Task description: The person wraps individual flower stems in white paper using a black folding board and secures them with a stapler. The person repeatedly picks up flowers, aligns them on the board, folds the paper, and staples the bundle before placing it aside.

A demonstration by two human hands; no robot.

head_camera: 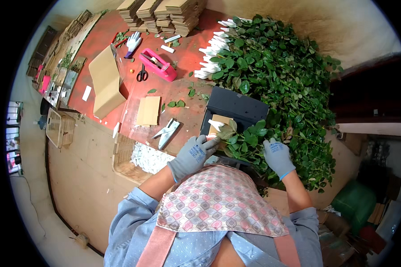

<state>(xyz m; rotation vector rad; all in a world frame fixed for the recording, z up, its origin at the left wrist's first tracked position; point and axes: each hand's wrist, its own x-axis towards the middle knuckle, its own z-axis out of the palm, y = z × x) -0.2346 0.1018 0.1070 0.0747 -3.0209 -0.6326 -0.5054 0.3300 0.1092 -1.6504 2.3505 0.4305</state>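
Before me a black box (237, 100) lies open, with a piece of cardboard (222, 119) inside it. A leafy rose stem (244, 137) reaches across the box, and a bud in a white net sleeve (216, 124) shows at the cardboard. My left hand (194, 153), in a grey glove, has its fingers closed about another bud end, mostly hidden, at the box's near left corner. On the right, my gloved right hand (278, 157) has its fingers curled at the leafy stems; what lies under them is hidden.
A large pile of leafy stems (277, 70) with white-sleeved buds covers the right side. Left lie a stapler (168, 133), cardboard pieces (148, 110), black scissors (142, 74), a pink tape dispenser (158, 65) and a glove (133, 41). A basket (120, 157) holds white sleeves below the table edge.
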